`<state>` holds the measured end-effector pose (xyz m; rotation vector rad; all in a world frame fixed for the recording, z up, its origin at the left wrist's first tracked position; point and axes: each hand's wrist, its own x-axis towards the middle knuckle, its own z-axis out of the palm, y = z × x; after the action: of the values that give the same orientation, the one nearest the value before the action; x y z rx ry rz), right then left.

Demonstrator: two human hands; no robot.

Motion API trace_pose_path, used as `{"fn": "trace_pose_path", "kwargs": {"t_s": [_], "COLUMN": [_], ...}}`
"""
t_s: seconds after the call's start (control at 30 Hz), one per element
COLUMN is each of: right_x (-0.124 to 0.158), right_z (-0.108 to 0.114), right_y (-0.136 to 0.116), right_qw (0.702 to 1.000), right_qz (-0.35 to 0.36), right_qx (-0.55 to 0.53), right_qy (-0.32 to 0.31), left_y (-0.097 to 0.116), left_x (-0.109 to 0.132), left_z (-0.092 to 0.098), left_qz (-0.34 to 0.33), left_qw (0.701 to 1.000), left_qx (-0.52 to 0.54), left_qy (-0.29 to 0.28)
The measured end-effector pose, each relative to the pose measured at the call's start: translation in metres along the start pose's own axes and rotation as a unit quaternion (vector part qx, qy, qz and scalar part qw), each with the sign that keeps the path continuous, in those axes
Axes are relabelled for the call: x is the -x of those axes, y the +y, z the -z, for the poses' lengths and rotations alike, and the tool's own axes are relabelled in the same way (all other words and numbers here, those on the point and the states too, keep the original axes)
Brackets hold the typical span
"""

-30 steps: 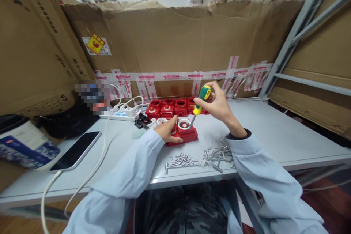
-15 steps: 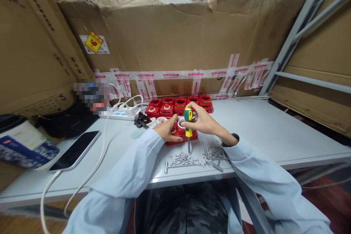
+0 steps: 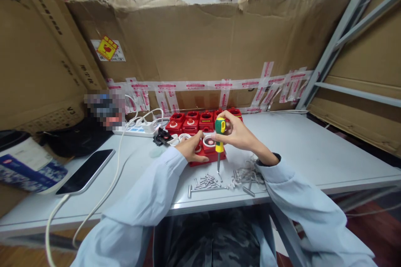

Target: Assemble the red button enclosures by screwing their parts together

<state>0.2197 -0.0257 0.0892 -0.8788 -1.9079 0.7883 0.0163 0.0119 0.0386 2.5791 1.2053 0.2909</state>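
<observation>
My right hand (image 3: 239, 133) grips a screwdriver (image 3: 220, 139) with a green and yellow handle, its shaft pointing down. A small screw (image 3: 219, 176) appears at the tip, just above the table, near a pile of silver screws (image 3: 208, 181). My left hand (image 3: 191, 149) holds down a red box (image 3: 208, 156) from its left side, thumb and fingers around it. A white ring (image 3: 208, 141) sits on top of that box. Behind it stand two rows of similar red boxes (image 3: 191, 123), some with round black openings.
A second heap of small metal parts (image 3: 246, 175) lies right of the screws, with T-handled tools (image 3: 190, 191) nearby. To the left are a phone (image 3: 86, 171), a white cable (image 3: 117, 167), a power strip (image 3: 138, 131) and a blue-white tub (image 3: 29, 167). Cardboard (image 3: 188, 41) walls the back.
My right hand has moved slightly right with the screwdriver, and its tip now has a small screw by it. The white ring shows more fully. My left hand has stayed put.
</observation>
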Motion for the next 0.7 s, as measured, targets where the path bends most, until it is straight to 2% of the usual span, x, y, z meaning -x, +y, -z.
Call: {"fn": "trace_pose_path", "kwargs": {"t_s": [0.47,0.57,0.7], "right_x": [0.001,0.001,0.001], "right_z": [0.007,0.014,0.028], "right_y": [-0.008,-0.011,-0.013], "right_qw": [0.997,0.995,0.992], "right_qz": [-0.012,-0.010,0.001], "right_qx": [-0.076,-0.089,-0.065], "right_qy": [0.016,0.039,0.104], "left_y": [-0.003,-0.001,0.004], "left_x": [-0.001,0.000,0.001], "left_z": [-0.002,-0.001,0.003], "left_qz": [-0.005,-0.002,0.011], "left_qw": [1.000,1.000,1.000], "left_qx": [0.006,0.012,0.023], "left_qy": [0.008,0.010,-0.005]}}
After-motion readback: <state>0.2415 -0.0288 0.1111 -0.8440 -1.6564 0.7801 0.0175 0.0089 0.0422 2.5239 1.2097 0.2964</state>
